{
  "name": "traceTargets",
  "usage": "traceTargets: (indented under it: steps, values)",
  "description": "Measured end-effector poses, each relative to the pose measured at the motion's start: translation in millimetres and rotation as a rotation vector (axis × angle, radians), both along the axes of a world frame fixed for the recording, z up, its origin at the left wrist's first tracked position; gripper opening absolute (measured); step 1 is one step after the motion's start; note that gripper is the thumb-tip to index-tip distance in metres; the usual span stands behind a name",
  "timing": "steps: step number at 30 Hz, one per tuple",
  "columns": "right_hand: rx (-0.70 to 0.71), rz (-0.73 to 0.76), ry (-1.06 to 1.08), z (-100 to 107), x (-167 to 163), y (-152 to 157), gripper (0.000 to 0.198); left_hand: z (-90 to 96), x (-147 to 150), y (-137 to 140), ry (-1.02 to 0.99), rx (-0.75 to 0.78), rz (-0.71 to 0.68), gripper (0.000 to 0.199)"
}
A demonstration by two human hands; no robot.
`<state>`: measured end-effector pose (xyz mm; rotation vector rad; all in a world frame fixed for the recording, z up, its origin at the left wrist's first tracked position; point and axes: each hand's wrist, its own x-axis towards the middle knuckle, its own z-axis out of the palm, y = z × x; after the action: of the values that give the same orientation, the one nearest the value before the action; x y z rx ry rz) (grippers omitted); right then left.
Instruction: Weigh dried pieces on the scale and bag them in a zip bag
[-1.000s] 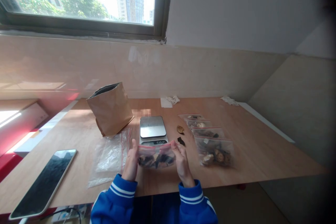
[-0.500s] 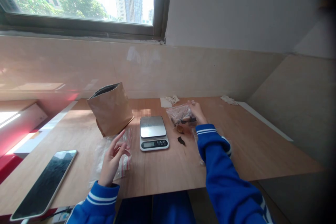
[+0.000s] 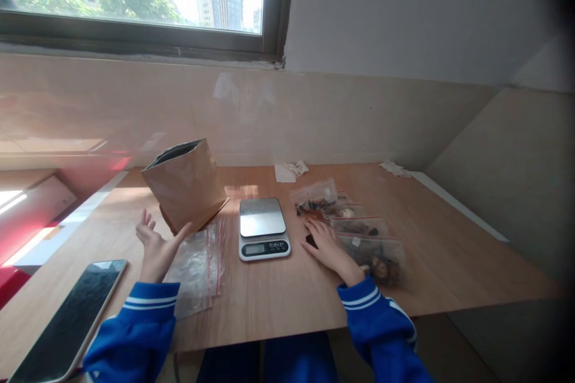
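My left hand (image 3: 158,248) is raised at the left with its palm up and fingers spread, holding nothing. It is in front of the brown paper bag (image 3: 186,185), which stands open at the top, and beside flat clear zip bags (image 3: 195,269). My right hand (image 3: 327,248) reaches low over the table with fingers stretched out. Its fingertips are at a small dark flake (image 3: 311,241), partly covered by the hand. Around it lie several clear zip bags of dried dark and brown pieces, one at the back (image 3: 317,197) and a fuller one (image 3: 381,260) at the front right.
A kitchen scale (image 3: 263,224) with a bare steel plate stands in the middle of the wooden table (image 3: 260,308). A phone (image 3: 67,317) lies at the left edge. Crumpled tissue (image 3: 296,169) and another tissue (image 3: 395,169) lie by the wall.
My right hand has let go of the zip bag at the back and come down nearer, over the dark flake. My left hand has moved left and opened out from a pointing pose.
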<state>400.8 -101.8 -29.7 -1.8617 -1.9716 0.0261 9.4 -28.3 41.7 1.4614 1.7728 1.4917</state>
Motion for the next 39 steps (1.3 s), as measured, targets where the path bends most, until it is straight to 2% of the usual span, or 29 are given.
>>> traceTargets:
  steps: [2, 6, 11, 14, 17, 23, 32, 36, 39]
  values:
    - [0.037, -0.023, -0.005, -7.2, -0.1, 0.6, 0.044, -1.9, 1.7, 15.7, -0.027, -0.001, -0.061, 0.125]
    - [0.131, 0.065, 0.103, -2.4, -1.6, 0.0, 0.036, -8.3, 8.0, 33.9, -0.174, 0.043, -0.201, 0.109]
    - [0.162, 0.098, 0.226, 8.5, -6.2, -10.8, 0.032, -25.9, 4.0, 42.4, -0.107, 0.015, -0.1, 0.079]
    - [0.156, 0.088, 0.227, 11.0, -7.3, -13.6, 0.029, -35.8, -1.7, 43.8, -0.095, -0.019, -0.129, 0.069]
    - [0.142, 0.086, 0.169, 11.8, -7.1, -12.5, 0.026, -40.0, -3.9, 42.9, -0.11, -0.024, -0.145, 0.069]
    - [0.149, 0.007, 0.061, 16.5, -14.1, -5.2, 0.019, -37.3, -2.9, 39.3, -0.111, -0.033, -0.199, 0.065]
    - [0.351, -0.05, 0.268, 64.7, -81.2, 39.4, 0.021, -43.2, -8.2, 40.5, -0.063, -0.047, -0.222, 0.066]
    - [0.259, 0.055, 0.266, 64.5, -93.1, 48.9, 0.021, -38.1, -5.1, 38.3, -0.095, -0.031, -0.244, 0.07]
    - [0.174, 0.147, 0.258, 53.8, -86.1, 37.1, 0.031, -36.5, -4.2, 36.9, -0.107, -0.034, -0.249, 0.071]
